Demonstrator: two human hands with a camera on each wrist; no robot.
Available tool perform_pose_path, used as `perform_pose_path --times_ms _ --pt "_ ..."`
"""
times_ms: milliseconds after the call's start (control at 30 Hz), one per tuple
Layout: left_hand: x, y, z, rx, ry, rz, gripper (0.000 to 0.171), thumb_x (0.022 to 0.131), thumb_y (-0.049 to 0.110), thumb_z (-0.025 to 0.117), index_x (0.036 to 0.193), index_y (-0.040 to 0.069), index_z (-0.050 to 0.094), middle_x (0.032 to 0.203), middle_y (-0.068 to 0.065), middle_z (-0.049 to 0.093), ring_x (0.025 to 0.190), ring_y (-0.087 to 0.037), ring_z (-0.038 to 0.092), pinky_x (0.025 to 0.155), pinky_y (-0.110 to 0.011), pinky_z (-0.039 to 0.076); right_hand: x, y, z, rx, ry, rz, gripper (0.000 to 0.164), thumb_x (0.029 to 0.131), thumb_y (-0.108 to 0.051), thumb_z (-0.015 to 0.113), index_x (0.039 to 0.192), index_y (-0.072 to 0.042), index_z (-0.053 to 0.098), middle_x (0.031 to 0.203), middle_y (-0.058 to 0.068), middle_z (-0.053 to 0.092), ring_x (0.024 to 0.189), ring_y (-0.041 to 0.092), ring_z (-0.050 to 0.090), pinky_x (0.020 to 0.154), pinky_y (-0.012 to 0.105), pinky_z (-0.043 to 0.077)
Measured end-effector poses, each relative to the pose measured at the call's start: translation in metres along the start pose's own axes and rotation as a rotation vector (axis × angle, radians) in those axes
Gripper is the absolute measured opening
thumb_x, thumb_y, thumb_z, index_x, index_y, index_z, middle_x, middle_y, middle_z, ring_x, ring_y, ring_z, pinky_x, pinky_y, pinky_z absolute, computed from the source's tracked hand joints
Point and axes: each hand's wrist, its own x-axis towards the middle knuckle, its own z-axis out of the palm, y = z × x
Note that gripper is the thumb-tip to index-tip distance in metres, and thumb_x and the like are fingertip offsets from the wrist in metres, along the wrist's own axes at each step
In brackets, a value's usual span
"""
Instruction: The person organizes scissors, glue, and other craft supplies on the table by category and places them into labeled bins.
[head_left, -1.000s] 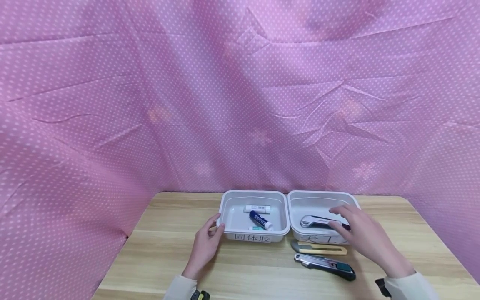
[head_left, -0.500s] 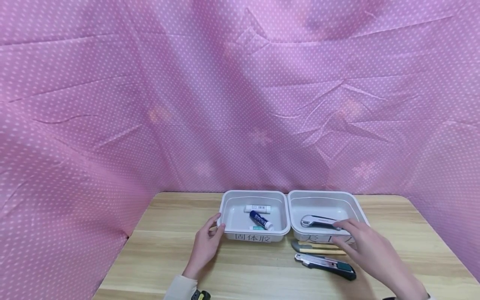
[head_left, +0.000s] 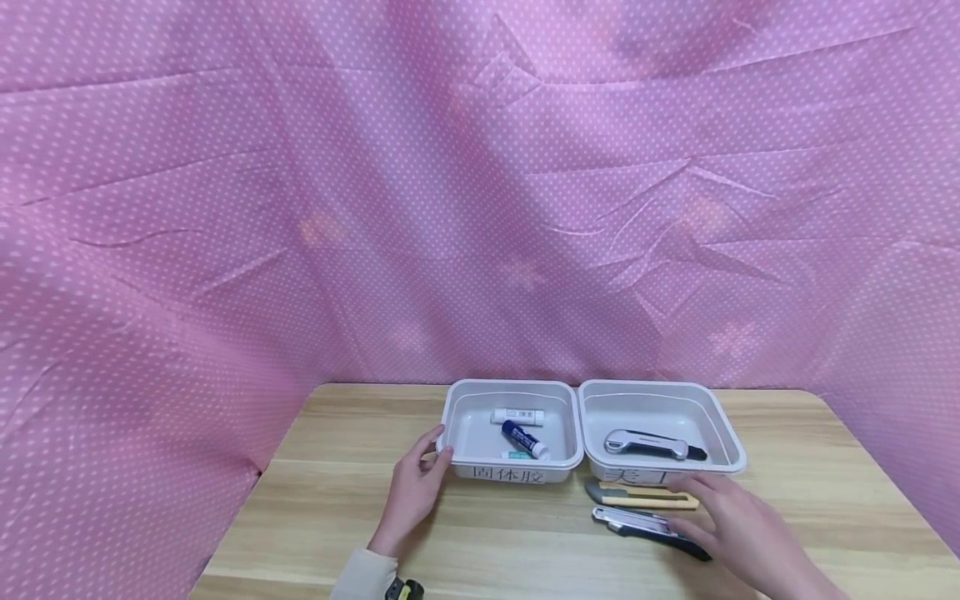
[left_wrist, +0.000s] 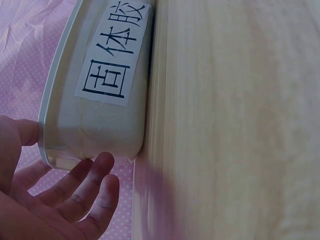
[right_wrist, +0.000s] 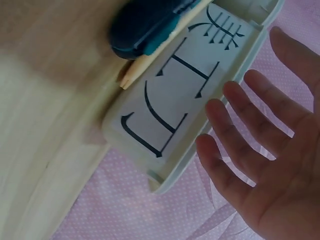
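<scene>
My left hand (head_left: 412, 496) grips the near left corner of a white plastic box (head_left: 555, 476), thumb at the rim and fingers along the side. Inside lie a white glue stick (head_left: 516, 416), a blue one (head_left: 522, 438) and a partly hidden green-marked one (head_left: 516, 456). My right hand (head_left: 738, 529) hovers with fingers spread over a black utility knife (head_left: 626, 521), partly covering it. Beyond that is a yellow utility knife (head_left: 637, 495), in front of a second white box (head_left: 645, 384). A silver and black utility knife (head_left: 645, 444) lies in this box.
Both boxes stand side by side near the back of a wooden table (head_left: 315, 500). Paper labels with characters are on their fronts, such as the label (left_wrist: 114, 55) on the left box. Pink dotted cloth (head_left: 480, 208) hangs behind and around the table.
My right hand has come back from over the right box toward me, leaving the silver knife inside, and is now over the black knife. My left hand has stayed at its box.
</scene>
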Motion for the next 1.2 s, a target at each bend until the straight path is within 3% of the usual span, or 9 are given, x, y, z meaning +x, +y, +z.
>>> perform_pose_path --times_ms 133,467,600,767,933,1200 --pt "0.001 0.000 0.000 0.004 0.001 0.002 0.047 0.103 0.024 0.064 0.146 0.007 0.055 0.126 -0.026 0.066 0.099 -0.032 0.074 0.078 -0.023 0.059 -0.004 0.003 0.005 -0.020 -0.016 -0.012 0.038 0.076 -0.037 0.089 0.107 -0.022 0.073 0.115 0.001 0.071 0.104 0.026 0.069 0.079 0.052 0.059" --pt "0.000 -0.002 0.000 -0.006 -0.016 -0.010 0.048 0.103 0.026 0.063 0.147 0.008 0.054 0.127 -0.028 0.065 0.099 -0.033 0.074 0.077 -0.025 0.061 -0.006 0.012 0.015 -0.041 -0.229 0.038 0.034 0.075 -0.031 0.090 0.104 -0.025 0.073 0.109 -0.008 0.067 0.102 0.017 0.064 0.074 0.041 0.059" --pt "0.000 -0.001 0.000 -0.010 -0.017 -0.011 0.049 0.103 0.027 0.062 0.147 0.007 0.054 0.127 -0.028 0.065 0.098 -0.033 0.074 0.077 -0.024 0.060 -0.010 0.013 0.019 -0.031 -0.233 0.028 0.033 0.075 -0.030 0.090 0.103 -0.027 0.073 0.108 -0.011 0.065 0.098 0.013 0.063 0.072 0.037 0.058" --pt "0.000 0.001 0.000 -0.016 -0.027 -0.014 0.049 0.104 0.028 0.062 0.148 0.008 0.053 0.129 -0.028 0.064 0.100 -0.034 0.073 0.079 -0.029 0.062 -0.012 0.011 0.022 0.033 -0.298 0.111 0.032 0.074 -0.028 0.088 0.101 -0.033 0.071 0.102 -0.016 0.060 0.088 0.005 0.057 0.071 0.033 0.054" --pt "0.000 0.000 0.000 -0.012 -0.029 -0.015 0.049 0.104 0.027 0.062 0.148 0.008 0.053 0.129 -0.027 0.064 0.101 -0.033 0.073 0.079 -0.029 0.062 -0.011 0.012 0.027 0.058 -0.378 0.179 0.033 0.077 -0.027 0.088 0.106 -0.026 0.072 0.099 -0.014 0.060 0.087 0.008 0.058 0.075 0.037 0.054" --pt "-0.002 0.000 -0.001 -0.004 -0.024 -0.023 0.049 0.104 0.027 0.061 0.148 0.008 0.053 0.129 -0.027 0.064 0.100 -0.032 0.073 0.078 -0.028 0.062 -0.009 0.012 0.032 0.025 -0.395 0.171 0.035 0.079 -0.023 0.087 0.110 -0.021 0.071 0.099 -0.011 0.064 0.091 0.011 0.062 0.078 0.039 0.056"
